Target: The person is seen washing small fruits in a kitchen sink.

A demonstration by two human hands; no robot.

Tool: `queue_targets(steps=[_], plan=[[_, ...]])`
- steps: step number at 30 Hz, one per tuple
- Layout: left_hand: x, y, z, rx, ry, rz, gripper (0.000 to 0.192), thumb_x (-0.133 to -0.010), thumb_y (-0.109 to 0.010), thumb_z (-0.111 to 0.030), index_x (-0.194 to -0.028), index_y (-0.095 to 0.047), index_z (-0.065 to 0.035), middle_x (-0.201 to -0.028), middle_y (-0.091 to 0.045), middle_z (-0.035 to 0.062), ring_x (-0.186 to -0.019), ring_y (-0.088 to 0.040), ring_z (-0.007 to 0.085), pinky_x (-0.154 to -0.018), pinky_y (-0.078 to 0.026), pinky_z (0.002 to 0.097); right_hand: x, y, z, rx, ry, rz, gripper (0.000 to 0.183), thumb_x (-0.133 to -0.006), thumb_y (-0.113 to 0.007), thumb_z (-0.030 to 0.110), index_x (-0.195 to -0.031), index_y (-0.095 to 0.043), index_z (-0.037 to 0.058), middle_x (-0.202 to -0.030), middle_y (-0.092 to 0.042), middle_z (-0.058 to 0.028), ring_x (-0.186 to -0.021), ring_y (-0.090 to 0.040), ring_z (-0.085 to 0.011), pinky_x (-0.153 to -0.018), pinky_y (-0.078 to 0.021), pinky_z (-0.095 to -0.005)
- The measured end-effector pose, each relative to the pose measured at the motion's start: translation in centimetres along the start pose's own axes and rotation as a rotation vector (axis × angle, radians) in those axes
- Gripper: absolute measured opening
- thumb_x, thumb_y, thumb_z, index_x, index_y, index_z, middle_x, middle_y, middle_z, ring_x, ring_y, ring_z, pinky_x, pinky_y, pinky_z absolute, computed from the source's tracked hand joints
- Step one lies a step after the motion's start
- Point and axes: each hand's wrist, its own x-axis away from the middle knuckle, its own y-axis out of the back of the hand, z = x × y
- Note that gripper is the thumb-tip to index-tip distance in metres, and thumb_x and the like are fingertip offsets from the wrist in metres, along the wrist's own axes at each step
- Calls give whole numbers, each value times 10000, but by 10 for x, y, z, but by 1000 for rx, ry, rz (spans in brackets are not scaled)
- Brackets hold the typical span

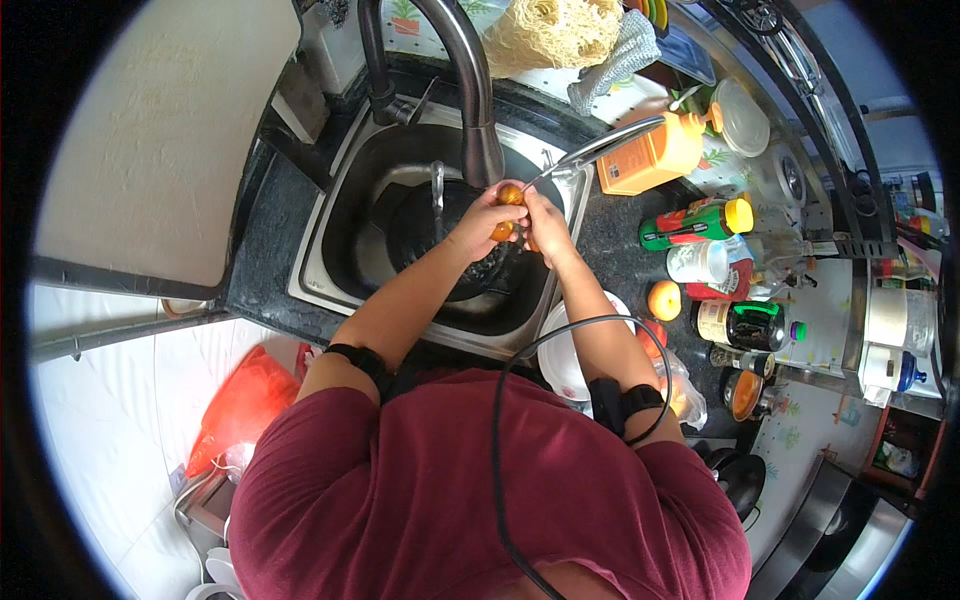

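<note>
My left hand [480,225] and my right hand [549,229] meet above the sink [360,262], under the tap spout [481,150]. Between them they grip a long metal kitchen utensil [600,146], its shaft slanting up to the right and its head seen nearly edge-on. Glossy amber-brown rounded parts [511,195] show among my fingers; whether all belong to one handle I cannot tell. Below my hands a dark round pan [409,236] lies in the basin, with splashing water partly hidden by my left hand. A shiny narrow piece [438,191] shows over the pan.
An orange pump bottle [645,157], a green bottle with a yellow cap [694,223] and a dark sauce bottle [742,325] line the right counter. A white bowl [559,352] sits beneath my right forearm. A black cable [499,435] loops across my front.
</note>
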Motion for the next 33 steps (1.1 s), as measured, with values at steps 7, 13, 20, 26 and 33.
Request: queue_targets(steps=[7, 13, 20, 26, 33], plan=[[-2, 23, -2, 253, 163, -226, 236, -899, -506, -342, -779, -529, -140, -771, -546, -4, -679, -532, 131, -525, -404, 238, 9, -13, 17, 424, 400, -262, 463, -847, -560, 481, -675, -652, 61, -644, -580, -33, -557, -537, -85, -478, -412, -228], [0, 19, 2, 362, 413, 3, 385, -921, -388, -409, -690, -506, -124, -645, -516, 1, -607, -527, 144, -451, -396, 217, 0, -17, 38, -102, 39, 166, 376, -860, -591, 425, -839, -579, 51, -580, -512, -18, -450, -459, -95, -382, -374, -233], [-12, 24, -4, 395, 314, 37, 469, -895, -416, -550, -781, -549, -115, -741, -541, 0, -699, -536, 127, -456, -387, 198, 19, 7, 52, -410, -1, 231, 168, -888, -554, 255, -1000, -494, 146, -735, -562, -38, -475, -469, -105, -389, -361, -206], [-30, -20, -8, 641, 227, -107, 368, -890, -499, -428, -715, -529, -106, -783, -544, 42, -738, -517, 193, -641, -439, 312, 17, 41, 24, -602, -74, 221, 396, -875, -480, 536, -906, -500, 142, -702, -518, -22, -481, -427, -102, -419, -347, -214], [-43, -18, 14, 480, 3, -309, 316, -857, -544, -316, -633, -468, -106, -667, -526, 56, -729, -538, 213, -657, -440, 379, 23, 15, 2, -538, -133, 107, 440, -863, -450, 595, -1022, -487, 187, -702, -521, -42, -511, -456, -146, -450, -386, -268]])
